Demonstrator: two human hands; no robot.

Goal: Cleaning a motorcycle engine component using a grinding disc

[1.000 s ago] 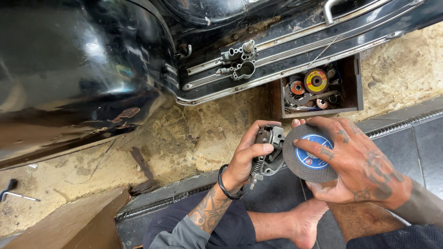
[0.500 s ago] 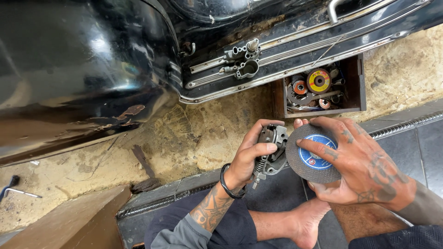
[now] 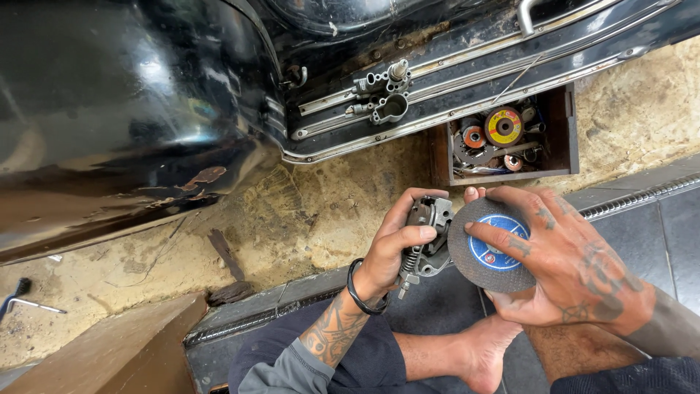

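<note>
- While the left hand (image 3: 397, 244) is wrapped around the head of a small angle grinder (image 3: 426, 233), thumb laid across the metal body and the other fingers curled behind it, the right hand (image 3: 565, 266) has the cutting disc (image 3: 487, 244) right beside the grinder, index finger lying flat across its blue label and the rest of the fingers spread under and around the rim.
- That disc is thin, stiff and gritty, dark grey abrasive. I'd call it light but brittle (a knock on the edge would likely chip it), so a flat-fingered hold on face and rim looks like the sane grip.
- Grinder head looks like cast metal, dense for its size, with a spring just below the disc's left edge. Can't tell if the disc is seated on the spindle, since the hand hides it.
- Up from the disc sits a wooden box (image 3: 561, 128) of assorted discs, one of them yellow and red.
- Beyond that box, glossy black car bodywork (image 3: 131, 124) with chrome trim strips, over dusty, rough ground.
</note>
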